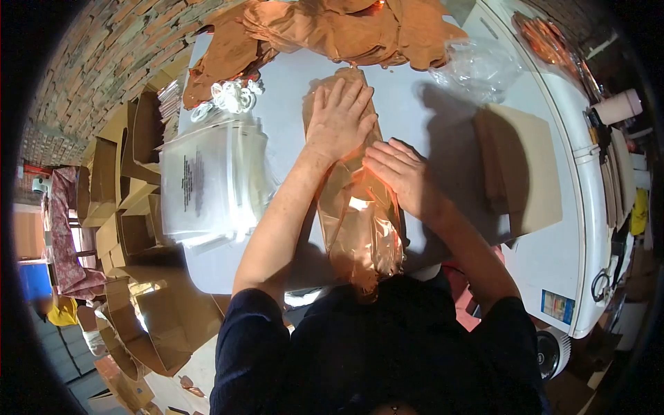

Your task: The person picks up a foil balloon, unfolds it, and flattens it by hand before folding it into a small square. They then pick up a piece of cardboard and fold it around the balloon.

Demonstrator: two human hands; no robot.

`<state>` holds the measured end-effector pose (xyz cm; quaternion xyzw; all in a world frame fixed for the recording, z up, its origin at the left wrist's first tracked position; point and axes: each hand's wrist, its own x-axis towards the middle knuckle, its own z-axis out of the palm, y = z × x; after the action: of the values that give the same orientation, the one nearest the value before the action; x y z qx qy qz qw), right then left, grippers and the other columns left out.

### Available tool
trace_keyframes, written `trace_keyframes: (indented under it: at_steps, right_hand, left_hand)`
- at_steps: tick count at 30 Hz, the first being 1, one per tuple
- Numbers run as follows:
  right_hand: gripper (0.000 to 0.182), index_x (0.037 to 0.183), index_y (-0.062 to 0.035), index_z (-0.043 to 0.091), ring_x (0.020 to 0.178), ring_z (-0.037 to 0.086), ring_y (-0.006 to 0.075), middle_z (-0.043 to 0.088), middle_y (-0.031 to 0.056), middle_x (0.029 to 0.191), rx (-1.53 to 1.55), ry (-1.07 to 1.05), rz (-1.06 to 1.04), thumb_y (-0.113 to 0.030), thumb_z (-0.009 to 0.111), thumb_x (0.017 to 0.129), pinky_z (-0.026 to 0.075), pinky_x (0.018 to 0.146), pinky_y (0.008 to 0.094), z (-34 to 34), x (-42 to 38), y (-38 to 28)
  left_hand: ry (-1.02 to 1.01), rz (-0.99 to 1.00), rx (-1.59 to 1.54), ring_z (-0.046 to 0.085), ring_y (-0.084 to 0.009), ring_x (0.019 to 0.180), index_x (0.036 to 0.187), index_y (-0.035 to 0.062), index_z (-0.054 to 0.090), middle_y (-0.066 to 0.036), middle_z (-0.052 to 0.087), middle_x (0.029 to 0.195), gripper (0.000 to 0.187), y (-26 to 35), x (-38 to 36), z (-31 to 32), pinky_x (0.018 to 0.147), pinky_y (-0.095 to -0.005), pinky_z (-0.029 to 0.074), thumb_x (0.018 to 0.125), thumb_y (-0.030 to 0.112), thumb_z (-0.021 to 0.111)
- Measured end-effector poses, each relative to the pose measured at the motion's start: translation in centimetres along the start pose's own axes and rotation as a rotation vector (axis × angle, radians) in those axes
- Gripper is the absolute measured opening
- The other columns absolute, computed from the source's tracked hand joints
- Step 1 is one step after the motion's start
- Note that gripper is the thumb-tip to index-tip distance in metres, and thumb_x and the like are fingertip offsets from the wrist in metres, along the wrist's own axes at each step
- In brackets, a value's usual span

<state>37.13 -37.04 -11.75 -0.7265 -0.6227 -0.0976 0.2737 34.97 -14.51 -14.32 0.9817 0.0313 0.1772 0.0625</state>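
Note:
A long, shiny copper-coloured foil piece [360, 228] lies lengthwise on the table, its near end hanging over the edge by my body. Flat on its far part rests my left hand [340, 121], fingers spread and pointing away. My right hand [401, 176] lies across the foil's right edge, fingers extended and close together. Neither hand grasps anything that I can see. Beyond my left hand is a heap of similar copper-coloured pieces [346, 31] along the far edge.
Clear printed plastic bags [214, 176] are stacked on the left, with white cord [235, 95] behind them. Flat cardboard [522, 169] lies on the right, below crumpled clear plastic [477, 69]. Open cardboard boxes [155, 304] stand left of the table [283, 79]; a white appliance [553, 263] is at right.

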Motion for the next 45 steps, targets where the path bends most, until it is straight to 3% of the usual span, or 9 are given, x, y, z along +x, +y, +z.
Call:
trace_keyframes:
  at_steps: [9, 18, 24, 27, 30, 34, 37, 43, 45]
  right_hand:
    - [0.032, 0.121, -0.0017, 0.072, 0.126, 0.064, 0.0295, 0.071, 0.0127, 0.128, 0.005, -0.087, -0.072, -0.013, 0.065, 0.092, 0.044, 0.114, 0.0458, -1.6, -2.7, -3.5]
    - [0.035, 0.124, -0.0063, 0.074, 0.131, 0.062, 0.0283, 0.071, 0.0112, 0.131, 0.135, -0.106, -0.119, -0.016, 0.066, 0.091, 0.047, 0.114, 0.0441, -0.7, 0.1, -1.5]
    - [0.029, 0.119, -0.0032, 0.075, 0.132, 0.063, 0.0292, 0.071, 0.0130, 0.131, 0.234, -0.090, -0.112, -0.018, 0.064, 0.096, 0.049, 0.113, 0.0436, -0.5, 0.0, -1.2]
    - [0.031, 0.121, -0.0025, 0.074, 0.132, 0.062, 0.0300, 0.070, 0.0141, 0.132, 0.238, -0.104, -0.112, -0.017, 0.064, 0.096, 0.049, 0.113, 0.0442, -0.7, 0.2, -1.2]
    - [0.034, 0.125, -0.0019, 0.071, 0.133, 0.061, 0.0306, 0.069, 0.0150, 0.133, 0.234, -0.132, -0.113, -0.016, 0.062, 0.096, 0.048, 0.114, 0.0447, -1.1, 0.4, -1.3]
    - [0.038, 0.129, -0.0023, 0.069, 0.134, 0.060, 0.0314, 0.068, 0.0143, 0.135, 0.309, -0.159, -0.071, -0.018, 0.061, 0.095, 0.047, 0.115, 0.0453, -1.1, -0.6, -2.2]
    - [0.037, 0.127, -0.0028, 0.070, 0.133, 0.061, 0.0307, 0.069, 0.0132, 0.134, 0.319, -0.192, -0.055, -0.018, 0.062, 0.094, 0.048, 0.115, 0.0452, -2.0, -1.5, -4.1]
    - [0.032, 0.124, -0.0049, 0.072, 0.131, 0.063, 0.0291, 0.070, 0.0115, 0.132, 0.288, -0.171, -0.062, -0.017, 0.062, 0.096, 0.048, 0.115, 0.0445, -2.0, -3.6, -6.6]
    - [0.031, 0.123, -0.0046, 0.072, 0.130, 0.063, 0.0294, 0.071, 0.0117, 0.132, 0.290, -0.155, -0.064, -0.015, 0.064, 0.095, 0.048, 0.115, 0.0455, -1.7, -4.3, -6.4]
  left_hand:
    - [-0.006, -0.005, 0.020, 0.029, -0.0341, 0.156, 0.161, 0.0224, 0.039, -0.007, 0.038, 0.167, 0.062, 0.1, 0.0, 0.1, 0.126, -0.0608, 0.018, 0.107, 0.053, 0.042]
    - [0.014, 0.019, 0.042, 0.029, -0.0364, 0.155, 0.161, 0.0202, 0.039, -0.008, 0.038, 0.167, 0.062, 0.0, 0.0, 0.2, 0.125, -0.0617, 0.018, 0.107, 0.050, 0.042]
    - [-0.014, 0.008, 0.007, 0.026, -0.0343, 0.157, 0.160, 0.0172, 0.041, -0.008, 0.036, 0.168, 0.063, 0.1, 0.0, 0.0, 0.126, -0.0616, 0.014, 0.107, 0.051, 0.038]
    - [-0.008, 0.020, 0.043, 0.028, -0.0362, 0.156, 0.162, 0.0200, 0.037, -0.009, 0.037, 0.167, 0.063, 0.0, -0.1, 0.2, 0.125, -0.0622, 0.018, 0.107, 0.048, 0.044]
    - [-0.031, 0.028, 0.046, 0.026, -0.0340, 0.157, 0.161, 0.0175, 0.040, -0.007, 0.036, 0.169, 0.063, 0.0, -0.1, 0.0, 0.126, -0.0615, 0.014, 0.108, 0.051, 0.037]
    - [0.004, 0.065, 0.058, 0.027, -0.0347, 0.157, 0.161, 0.0165, 0.040, -0.010, 0.037, 0.167, 0.063, 0.9, -1.2, -0.4, 0.126, -0.0615, 0.015, 0.107, 0.050, 0.040]
    - [0.039, 0.078, 0.036, 0.030, -0.0381, 0.155, 0.159, 0.0182, 0.042, -0.012, 0.039, 0.165, 0.062, 1.9, -2.6, -1.4, 0.125, -0.0621, 0.021, 0.105, 0.047, 0.050]
    - [0.119, 0.125, -0.243, 0.034, -0.0378, 0.153, 0.152, 0.0092, 0.051, -0.015, 0.044, 0.162, 0.055, 2.7, -5.3, -5.2, 0.125, -0.0567, 0.023, 0.104, 0.036, 0.053]
    - [0.021, 0.128, -0.420, 0.033, -0.0368, 0.154, 0.155, 0.0084, 0.047, -0.015, 0.043, 0.162, 0.055, 2.6, -7.1, -8.4, 0.126, -0.0553, 0.023, 0.105, 0.033, 0.053]
